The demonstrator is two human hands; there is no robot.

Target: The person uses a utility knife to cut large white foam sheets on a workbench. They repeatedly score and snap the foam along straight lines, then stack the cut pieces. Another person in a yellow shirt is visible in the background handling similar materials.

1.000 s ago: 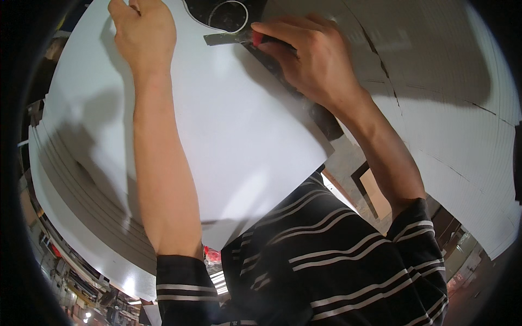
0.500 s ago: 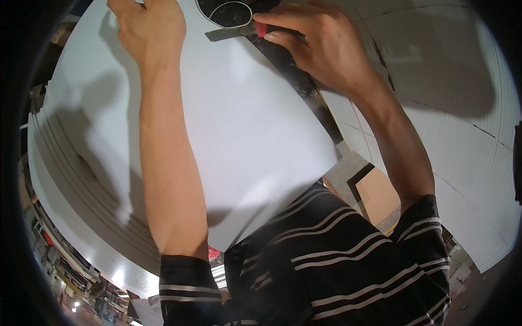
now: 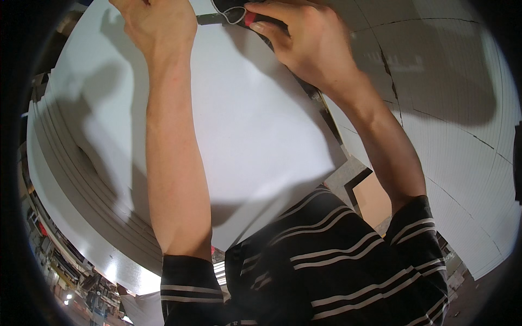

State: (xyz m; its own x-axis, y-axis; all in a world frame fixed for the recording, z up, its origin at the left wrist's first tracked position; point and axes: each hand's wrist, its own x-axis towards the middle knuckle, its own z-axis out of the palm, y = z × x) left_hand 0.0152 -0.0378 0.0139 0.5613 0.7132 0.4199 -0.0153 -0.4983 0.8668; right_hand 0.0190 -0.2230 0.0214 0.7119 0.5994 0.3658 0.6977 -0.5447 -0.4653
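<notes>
White foam boards around, left hand (image 3: 157, 24) pressing flat, fingers apart, on top white sheet (image 3: 255, 130) of stack, right hand (image 3: 307, 46) grip clamped on red-handled cutter (image 3: 242, 18).

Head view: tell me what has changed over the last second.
Both hands have slid toward the top edge of the picture. The left hand still presses on the white sheet near its far edge; the right hand keeps its grip on the red-handled tool against the dark straightedge. The stack of white sheets beneath and the forearms' reach look unchanged.
</notes>
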